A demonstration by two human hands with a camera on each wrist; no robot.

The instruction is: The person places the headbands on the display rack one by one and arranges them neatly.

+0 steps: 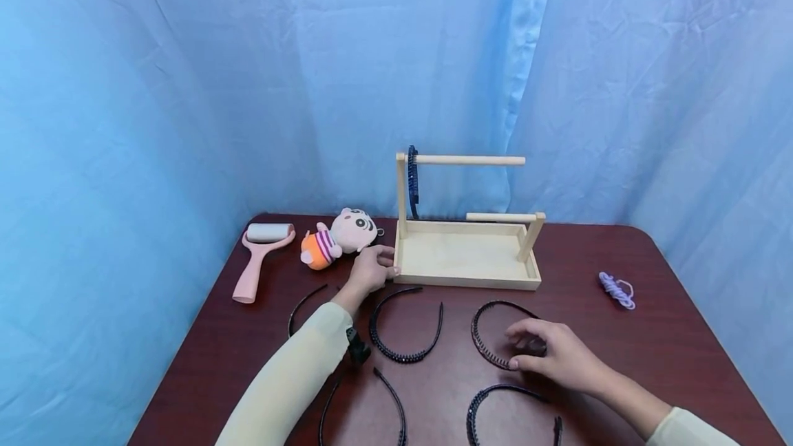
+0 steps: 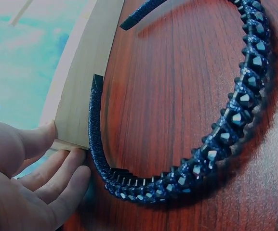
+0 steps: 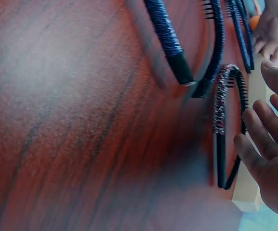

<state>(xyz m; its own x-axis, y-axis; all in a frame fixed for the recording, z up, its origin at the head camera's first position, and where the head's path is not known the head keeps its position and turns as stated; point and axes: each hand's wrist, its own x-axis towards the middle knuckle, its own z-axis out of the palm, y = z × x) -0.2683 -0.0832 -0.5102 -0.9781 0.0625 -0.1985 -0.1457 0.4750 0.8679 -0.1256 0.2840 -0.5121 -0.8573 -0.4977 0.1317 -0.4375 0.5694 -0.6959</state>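
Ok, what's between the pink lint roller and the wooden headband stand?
A plush toy in a striped top, then the left hand, at the left end of the wooden headband stand; the head view shows both.

The head camera looks forward and down from above the near side of the dark red-brown table (image 1: 582, 253), framing both far corners. The left-wrist view, tilted, hugs a black bead-studded curved headband (image 2: 237, 115); the right-wrist view skims low. All share the pale wooden rack (image 1: 467, 282).
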